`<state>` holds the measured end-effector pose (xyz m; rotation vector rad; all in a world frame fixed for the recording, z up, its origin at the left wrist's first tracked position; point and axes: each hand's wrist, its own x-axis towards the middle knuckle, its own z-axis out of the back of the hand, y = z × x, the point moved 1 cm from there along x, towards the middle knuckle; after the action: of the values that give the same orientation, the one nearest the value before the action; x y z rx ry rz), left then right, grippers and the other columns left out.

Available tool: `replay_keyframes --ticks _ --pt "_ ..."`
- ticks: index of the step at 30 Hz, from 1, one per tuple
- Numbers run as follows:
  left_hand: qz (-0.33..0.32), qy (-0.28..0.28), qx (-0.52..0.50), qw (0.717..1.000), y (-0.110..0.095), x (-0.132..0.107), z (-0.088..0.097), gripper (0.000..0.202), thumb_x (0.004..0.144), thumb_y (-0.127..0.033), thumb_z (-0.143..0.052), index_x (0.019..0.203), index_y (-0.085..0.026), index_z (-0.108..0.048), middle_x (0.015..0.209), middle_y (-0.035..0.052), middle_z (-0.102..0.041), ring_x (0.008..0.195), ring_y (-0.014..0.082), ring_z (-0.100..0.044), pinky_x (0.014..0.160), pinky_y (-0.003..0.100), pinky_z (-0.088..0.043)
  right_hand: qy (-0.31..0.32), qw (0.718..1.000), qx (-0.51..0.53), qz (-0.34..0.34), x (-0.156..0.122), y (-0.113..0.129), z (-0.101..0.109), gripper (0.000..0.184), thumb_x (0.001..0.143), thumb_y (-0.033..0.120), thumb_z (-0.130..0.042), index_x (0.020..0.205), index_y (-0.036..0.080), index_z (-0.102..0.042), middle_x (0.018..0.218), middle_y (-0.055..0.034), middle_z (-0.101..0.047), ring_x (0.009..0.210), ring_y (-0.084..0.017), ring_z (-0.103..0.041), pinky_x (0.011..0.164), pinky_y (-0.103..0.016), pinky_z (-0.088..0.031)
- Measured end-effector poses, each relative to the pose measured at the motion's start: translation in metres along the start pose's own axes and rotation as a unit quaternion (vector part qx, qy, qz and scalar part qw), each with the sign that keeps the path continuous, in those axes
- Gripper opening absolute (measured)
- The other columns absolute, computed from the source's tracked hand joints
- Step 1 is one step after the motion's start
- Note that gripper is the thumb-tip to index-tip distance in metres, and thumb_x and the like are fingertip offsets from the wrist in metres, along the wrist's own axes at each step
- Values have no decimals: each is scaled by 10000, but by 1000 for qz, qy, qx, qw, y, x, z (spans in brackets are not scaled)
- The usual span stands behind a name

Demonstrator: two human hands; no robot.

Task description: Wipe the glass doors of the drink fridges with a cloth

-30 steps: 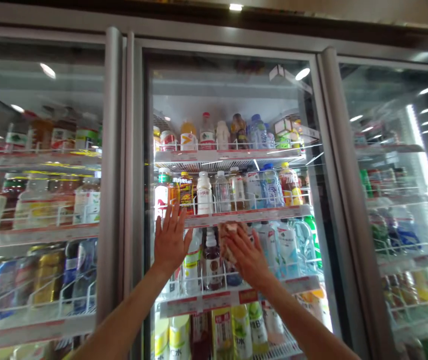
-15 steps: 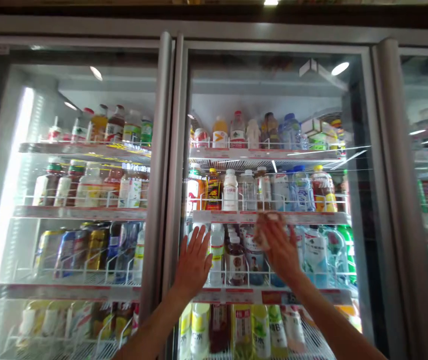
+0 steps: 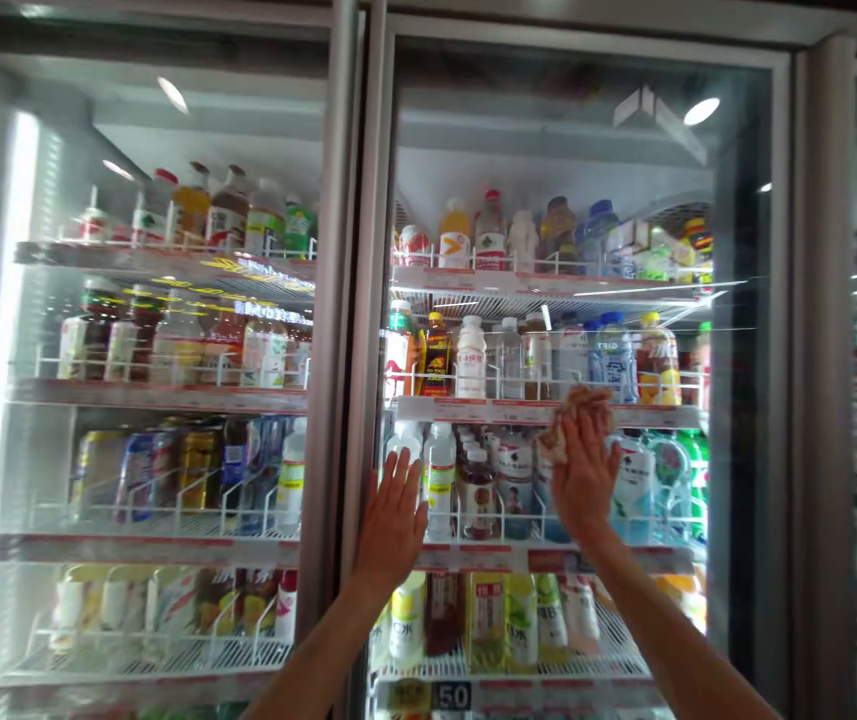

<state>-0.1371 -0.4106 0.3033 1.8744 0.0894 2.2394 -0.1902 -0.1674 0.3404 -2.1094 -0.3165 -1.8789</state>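
Note:
My left hand [image 3: 390, 525] lies flat with its fingers extended against the glass door [image 3: 548, 130] of a drinks fridge, near the door's left frame. To the right, my right hand [image 3: 584, 475] presses a crumpled brownish cloth [image 3: 584, 410] to the same pane, at about the height of the third shelf's bottles. Part of the cloth sticks out above and left of the fingers; the rest is hidden under the palm. Behind the glass, between the hands, stand a clear bottle with a yellow label [image 3: 439, 480] and a dark bottle with a white cap [image 3: 477, 495].
A second glass door [image 3: 173, 150] is at the left, past the metal door frames [image 3: 345, 300]. Another metal post [image 3: 822, 350] runs down the right side. Shelves of bottles and cans fill the fridge behind the panes. Ceiling lights reflect in the glass.
My right hand has moved the cloth a little to the right across the glass. My left hand stays flat on the pane. The view has tilted down and come closer.

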Motion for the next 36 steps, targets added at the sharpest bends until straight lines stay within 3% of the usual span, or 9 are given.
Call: replay_keyframes --ticks 6,12,16,18,22,25,27,32,36 --pt "36 0 -29 999 -6 0 -6 611 866 -200 -395 1421 -179 -140 1444 116 -299 1370 225 -151 1104 483 -220 116 970 91 193 -46 17 14 503 838 147 -404 1333 235 -395 1267 -64 -545 1288 -196 -364 1105 -452 -182" --pt "34 54 -64 996 -22 -22 18 597 825 -161 -392 1396 -150 -220 1443 128 -300 1369 248 -149 1028 467 -371 -60 996 57 -24 -29 -21 2 492 869 224 -370 1358 172 -372 1372 -131 -418 1290 -287 -355 1025 -514 -331" --pt "-65 51 -112 990 -14 -48 54 635 801 -205 -439 1398 -182 -223 1448 97 -301 1362 231 -200 1039 419 -379 -77 983 167 -29 15 45 3 447 866 205 -383 1307 191 -454 1234 -121 -548 1155 -272 -505 952 -471 -428" --pt "-66 23 -102 992 10 -54 73 656 791 -195 -450 1401 -211 -210 1447 87 -306 1361 226 -215 1062 433 -350 -88 964 249 16 49 103 11 461 864 179 -367 1320 202 -435 1226 -119 -546 1124 -255 -526 917 -445 -457" --pt "110 -40 -63 991 92 -47 97 573 841 -188 -404 1384 -227 -227 1445 112 -303 1354 228 -242 1057 471 -341 -134 911 348 179 126 220 0 465 865 169 -400 1329 197 -406 1252 -111 -519 1174 -227 -475 965 -422 -431" --pt "236 -82 -75 965 156 -34 112 464 888 -248 -349 1347 -213 -288 1415 124 -347 1325 209 -305 1052 451 -344 -58 927 319 186 156 288 -40 416 862 138 -384 1268 151 -472 1273 -112 -509 1248 -223 -395 1034 -440 -360" --pt "286 -93 -84 950 186 -26 126 438 894 -291 -333 1319 -185 -331 1383 136 -388 1307 211 -333 1066 456 -315 4 939 310 150 149 323 -64 397 855 132 -371 1228 131 -507 1312 -116 -480 1304 -240 -319 1059 -500 -293" --pt "288 -31 -75 954 237 -14 160 403 870 -321 -360 1230 -151 -424 1328 139 -451 1286 219 -358 1085 455 -267 74 927 346 122 115 366 -75 390 848 178 -364 1168 48 -547 1397 -188 -352 1334 -286 -228 1008 -589 -206" --pt "272 -17 -52 961 265 -17 167 385 883 -293 -342 1233 -150 -416 1327 125 -451 1294 200 -344 1092 427 -259 134 920 354 104 141 370 -83 726 729 222 38 786 -94 -614 1361 -184 -317 1222 -340 -303 838 -476 -303"
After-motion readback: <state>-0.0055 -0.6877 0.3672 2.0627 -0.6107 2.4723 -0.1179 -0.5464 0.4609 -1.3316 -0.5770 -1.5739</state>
